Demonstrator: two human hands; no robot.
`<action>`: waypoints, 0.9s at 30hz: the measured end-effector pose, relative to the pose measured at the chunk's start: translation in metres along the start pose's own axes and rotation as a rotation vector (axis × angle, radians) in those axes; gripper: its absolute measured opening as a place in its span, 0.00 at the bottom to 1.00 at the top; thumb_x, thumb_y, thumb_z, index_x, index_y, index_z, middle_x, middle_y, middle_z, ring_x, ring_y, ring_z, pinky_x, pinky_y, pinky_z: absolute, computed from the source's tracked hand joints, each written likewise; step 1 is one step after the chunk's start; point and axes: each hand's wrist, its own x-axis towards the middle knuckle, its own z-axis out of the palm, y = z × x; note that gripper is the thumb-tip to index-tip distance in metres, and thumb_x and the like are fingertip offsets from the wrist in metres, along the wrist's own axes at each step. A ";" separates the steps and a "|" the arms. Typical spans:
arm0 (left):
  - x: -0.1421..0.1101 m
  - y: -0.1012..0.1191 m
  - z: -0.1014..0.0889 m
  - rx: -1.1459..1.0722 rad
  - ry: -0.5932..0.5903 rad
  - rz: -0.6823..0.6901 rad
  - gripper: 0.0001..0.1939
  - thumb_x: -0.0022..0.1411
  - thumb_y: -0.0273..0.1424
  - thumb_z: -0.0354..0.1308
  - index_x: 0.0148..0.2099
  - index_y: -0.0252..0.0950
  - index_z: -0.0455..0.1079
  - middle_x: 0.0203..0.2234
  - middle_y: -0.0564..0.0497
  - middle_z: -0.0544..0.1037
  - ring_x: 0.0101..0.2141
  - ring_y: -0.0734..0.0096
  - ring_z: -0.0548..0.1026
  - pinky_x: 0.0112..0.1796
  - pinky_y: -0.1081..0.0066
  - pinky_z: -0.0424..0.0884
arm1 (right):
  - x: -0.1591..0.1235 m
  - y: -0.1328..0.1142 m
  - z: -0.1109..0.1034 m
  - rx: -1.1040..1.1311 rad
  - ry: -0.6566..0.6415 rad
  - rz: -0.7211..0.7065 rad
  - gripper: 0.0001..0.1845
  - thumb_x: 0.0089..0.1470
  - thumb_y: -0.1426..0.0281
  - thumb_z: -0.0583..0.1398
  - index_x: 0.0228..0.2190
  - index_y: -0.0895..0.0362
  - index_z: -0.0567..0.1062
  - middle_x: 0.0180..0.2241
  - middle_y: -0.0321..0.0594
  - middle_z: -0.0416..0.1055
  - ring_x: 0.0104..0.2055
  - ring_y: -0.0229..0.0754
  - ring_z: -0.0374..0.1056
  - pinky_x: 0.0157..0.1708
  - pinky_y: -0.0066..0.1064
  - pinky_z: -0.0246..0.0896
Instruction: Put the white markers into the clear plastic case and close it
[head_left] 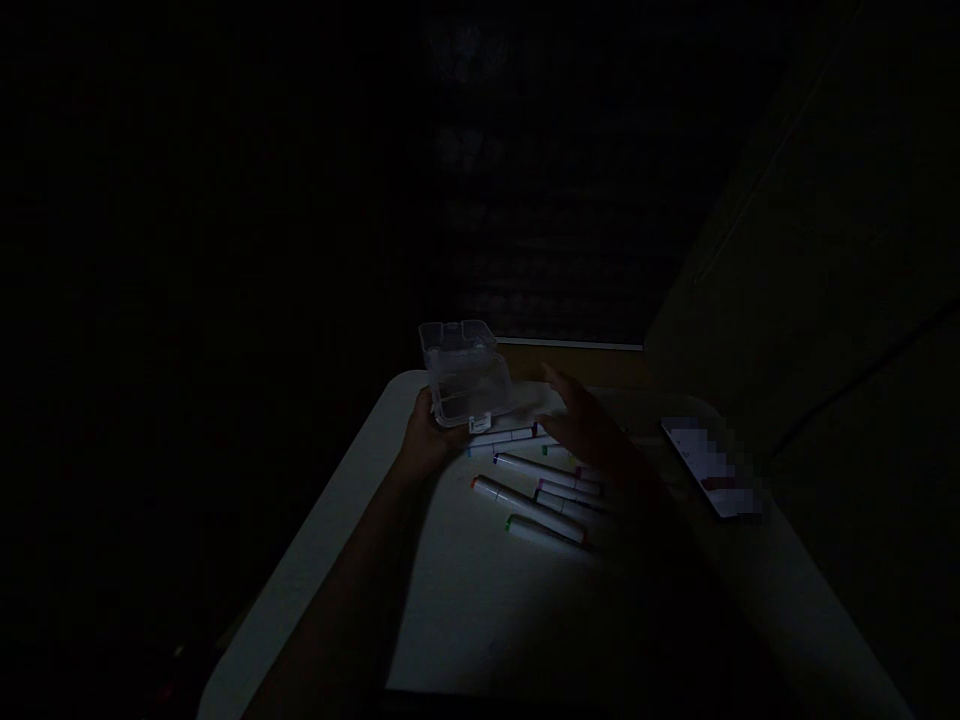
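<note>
The scene is very dark. My left hand (427, 440) is closed on the lower left of a clear plastic box (465, 372) and holds it just above the far part of a white table (480, 610). My right hand (592, 430) hovers to the right of the box with its fingers stretched out flat, over several white markers (532, 500) with coloured caps that lie loose on the table. The hand holds nothing.
A phone (712, 465) with a lit screen lies at the table's right edge. Beyond the table stands a dark wall with a pale strip (570, 345) along its foot. The surroundings are black.
</note>
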 end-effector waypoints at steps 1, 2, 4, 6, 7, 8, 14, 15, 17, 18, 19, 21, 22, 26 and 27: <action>0.001 -0.001 0.000 0.021 -0.005 -0.001 0.42 0.30 0.23 0.72 0.51 0.37 0.64 0.44 0.43 0.75 0.44 0.55 0.74 0.47 0.54 0.68 | -0.003 0.010 0.000 -0.033 -0.021 0.030 0.33 0.54 0.71 0.54 0.61 0.58 0.54 0.59 0.47 0.60 0.60 0.44 0.58 0.57 0.39 0.57; 0.001 -0.002 0.000 0.063 -0.004 -0.004 0.42 0.30 0.24 0.72 0.51 0.36 0.63 0.45 0.43 0.74 0.44 0.55 0.74 0.47 0.54 0.68 | -0.006 0.020 0.001 -0.060 -0.039 0.049 0.28 0.56 0.70 0.53 0.58 0.59 0.60 0.56 0.47 0.64 0.57 0.45 0.61 0.56 0.39 0.57; 0.001 -0.004 0.001 0.128 0.008 -0.029 0.41 0.32 0.25 0.72 0.51 0.37 0.63 0.45 0.42 0.74 0.44 0.55 0.74 0.46 0.54 0.68 | -0.009 0.033 0.006 -0.097 -0.072 0.074 0.21 0.58 0.71 0.51 0.51 0.60 0.69 0.50 0.47 0.70 0.53 0.44 0.66 0.54 0.38 0.59; 0.001 -0.005 0.002 0.160 0.006 -0.042 0.39 0.32 0.25 0.72 0.50 0.37 0.64 0.45 0.43 0.74 0.44 0.56 0.74 0.47 0.54 0.68 | -0.008 0.038 0.012 -0.126 -0.110 0.079 0.18 0.59 0.71 0.51 0.47 0.60 0.73 0.47 0.46 0.73 0.50 0.42 0.68 0.52 0.35 0.60; 0.001 -0.005 0.003 0.174 0.005 -0.032 0.39 0.32 0.24 0.72 0.50 0.37 0.65 0.45 0.43 0.74 0.44 0.56 0.74 0.48 0.54 0.68 | -0.006 0.038 0.015 -0.137 -0.131 0.077 0.17 0.59 0.71 0.51 0.46 0.59 0.74 0.46 0.45 0.74 0.49 0.41 0.69 0.52 0.33 0.60; 0.001 -0.006 0.003 0.187 0.004 -0.019 0.39 0.30 0.24 0.72 0.49 0.36 0.65 0.44 0.44 0.74 0.44 0.55 0.74 0.48 0.54 0.67 | -0.004 0.037 0.018 -0.147 -0.151 0.074 0.16 0.58 0.71 0.52 0.45 0.59 0.75 0.45 0.43 0.74 0.48 0.40 0.69 0.51 0.31 0.60; 0.004 -0.012 0.000 0.196 -0.040 -0.008 0.41 0.31 0.26 0.73 0.51 0.38 0.64 0.46 0.43 0.74 0.46 0.54 0.73 0.49 0.54 0.67 | 0.008 0.029 0.027 -0.239 -0.230 0.112 0.13 0.54 0.71 0.56 0.40 0.56 0.78 0.42 0.43 0.76 0.46 0.42 0.70 0.48 0.31 0.60; 0.004 -0.013 -0.001 0.206 -0.049 -0.009 0.41 0.32 0.26 0.72 0.51 0.38 0.64 0.47 0.43 0.74 0.47 0.54 0.73 0.49 0.55 0.68 | 0.010 0.030 0.028 -0.256 -0.240 0.124 0.13 0.54 0.71 0.57 0.39 0.56 0.79 0.42 0.44 0.76 0.45 0.43 0.70 0.47 0.31 0.60; 0.005 -0.013 -0.001 0.231 -0.061 -0.002 0.40 0.34 0.27 0.72 0.52 0.38 0.63 0.48 0.42 0.73 0.48 0.54 0.72 0.49 0.56 0.68 | 0.011 0.033 0.029 -0.284 -0.257 0.143 0.13 0.53 0.70 0.57 0.40 0.57 0.79 0.41 0.44 0.76 0.44 0.44 0.70 0.45 0.31 0.61; 0.005 -0.013 0.000 0.242 -0.061 0.003 0.40 0.34 0.27 0.72 0.52 0.38 0.63 0.48 0.42 0.73 0.48 0.54 0.72 0.49 0.56 0.68 | 0.011 0.035 0.030 -0.296 -0.265 0.149 0.13 0.53 0.69 0.58 0.40 0.57 0.79 0.41 0.44 0.76 0.44 0.44 0.70 0.44 0.31 0.61; 0.005 -0.012 0.001 0.248 -0.058 0.008 0.40 0.34 0.26 0.72 0.52 0.37 0.63 0.48 0.42 0.73 0.49 0.54 0.72 0.50 0.56 0.67 | 0.012 0.037 0.030 -0.305 -0.273 0.152 0.13 0.53 0.68 0.58 0.40 0.57 0.79 0.41 0.44 0.76 0.44 0.44 0.70 0.44 0.31 0.61; 0.004 -0.010 0.002 0.259 -0.055 0.000 0.40 0.34 0.27 0.72 0.52 0.37 0.62 0.48 0.42 0.73 0.48 0.54 0.73 0.49 0.56 0.68 | 0.012 0.038 0.031 -0.321 -0.291 0.151 0.13 0.53 0.67 0.58 0.39 0.56 0.79 0.41 0.43 0.76 0.44 0.43 0.69 0.44 0.31 0.60; 0.004 -0.009 0.003 0.263 -0.054 -0.011 0.40 0.35 0.27 0.72 0.52 0.37 0.61 0.48 0.42 0.73 0.48 0.54 0.73 0.49 0.56 0.69 | 0.012 0.038 0.030 -0.327 -0.298 0.148 0.12 0.53 0.67 0.58 0.39 0.56 0.79 0.41 0.43 0.76 0.44 0.43 0.69 0.44 0.31 0.60; 0.005 -0.008 0.003 0.314 -0.087 0.007 0.39 0.38 0.29 0.70 0.53 0.35 0.59 0.50 0.41 0.72 0.49 0.55 0.72 0.50 0.56 0.68 | 0.015 0.030 0.018 -0.346 -0.272 0.135 0.13 0.55 0.68 0.56 0.39 0.57 0.78 0.42 0.44 0.75 0.45 0.45 0.68 0.46 0.34 0.59; 0.005 -0.008 0.002 0.322 -0.092 0.020 0.39 0.39 0.29 0.70 0.53 0.35 0.59 0.50 0.41 0.72 0.49 0.56 0.72 0.50 0.56 0.68 | 0.016 0.028 0.012 -0.348 -0.249 0.129 0.14 0.56 0.68 0.55 0.40 0.57 0.78 0.42 0.44 0.75 0.46 0.46 0.68 0.47 0.35 0.58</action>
